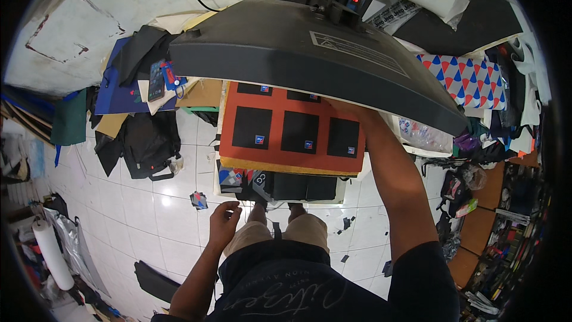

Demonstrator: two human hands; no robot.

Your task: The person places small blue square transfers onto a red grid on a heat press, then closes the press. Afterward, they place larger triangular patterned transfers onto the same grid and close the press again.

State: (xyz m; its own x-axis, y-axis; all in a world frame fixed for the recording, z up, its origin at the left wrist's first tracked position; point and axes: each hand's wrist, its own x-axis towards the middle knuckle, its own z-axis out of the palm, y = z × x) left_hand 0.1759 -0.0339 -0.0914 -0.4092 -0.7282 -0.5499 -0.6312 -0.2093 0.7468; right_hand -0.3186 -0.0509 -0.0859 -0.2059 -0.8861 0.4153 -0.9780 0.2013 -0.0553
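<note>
Black fabric squares with small blue printed patches lie in rows on an orange sheet (271,129) on the lower bed of a heat press. One such square (299,132) sits in the front row's middle. Over them hangs the press's dark upper plate (262,45), raised and tilted. My right hand (345,109) reaches beneath that plate at the sheet's far right; its fingers are hidden there. My left hand (224,222) hangs in front of the press near my thigh, fingers loosely curled together, with nothing seen in them.
Folded black fabric pieces (302,186) lie on a shelf below the bed. A phone (156,80) rests on a cluttered surface at left, above a black backpack (151,144). Patterned red-and-blue material (465,80) is at right. Scraps (198,201) dot the tiled floor.
</note>
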